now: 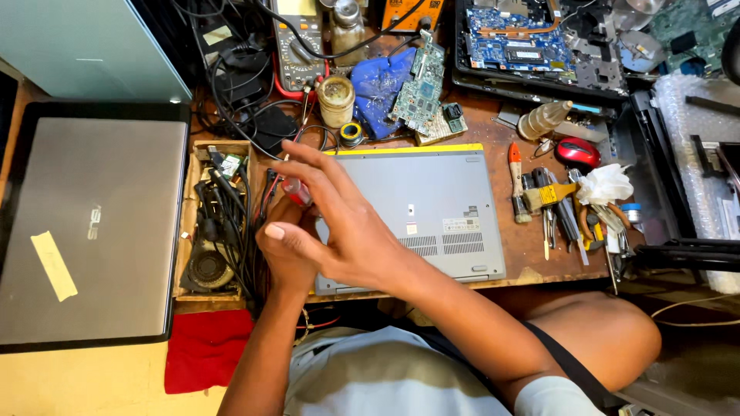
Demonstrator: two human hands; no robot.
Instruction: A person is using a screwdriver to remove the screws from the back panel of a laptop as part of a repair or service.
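A grey laptop (432,204) lies upside down on the wooden bench, its base cover and vents facing up. My left hand (284,250) is at the laptop's left edge, closed around a red-handled screwdriver (297,191) that stands roughly upright. My right hand (347,227) reaches across from the right, fingers spread and flat against the screwdriver's handle, covering most of my left hand. The screwdriver's tip is hidden behind the hands.
A closed silver laptop (92,223) lies at left. Beside it is a wooden tray (185,231) of cables and a fan. Brushes, pliers and small tools (555,208) lie right of the grey laptop. Circuit boards (420,85), a multimeter (297,46) and a red mouse (578,152) sit behind.
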